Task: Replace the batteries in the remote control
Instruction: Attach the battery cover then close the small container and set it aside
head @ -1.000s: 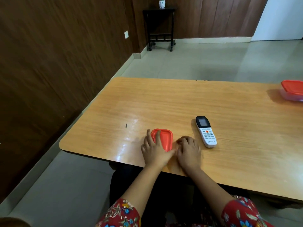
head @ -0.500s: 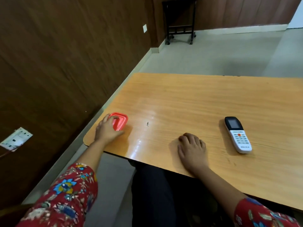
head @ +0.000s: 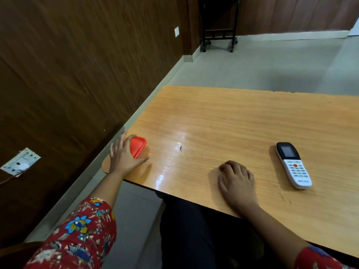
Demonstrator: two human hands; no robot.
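A white remote control (head: 294, 165) with a black screen end lies face up on the wooden table (head: 233, 117), to the right. My right hand (head: 238, 181) rests palm down near the front edge, left of the remote and apart from it, with fingers curled and nothing in it. A small red lid (head: 138, 146) lies at the table's near left corner. My left hand (head: 123, 155) is beside it with fingers spread, the thumb lying along its front side. No batteries are in sight.
A dark wood-panelled wall (head: 77, 74) runs close along the table's left side, with a wall socket (head: 20, 161) low down. A black wheeled stand (head: 218, 32) is on the floor at the far wall. My dark-clothed lap (head: 194, 230) is under the front edge.
My left hand slid the red lid from in front of me to the table's left corner and has now spread its fingers off it. The right hand stayed put. The view turned left.
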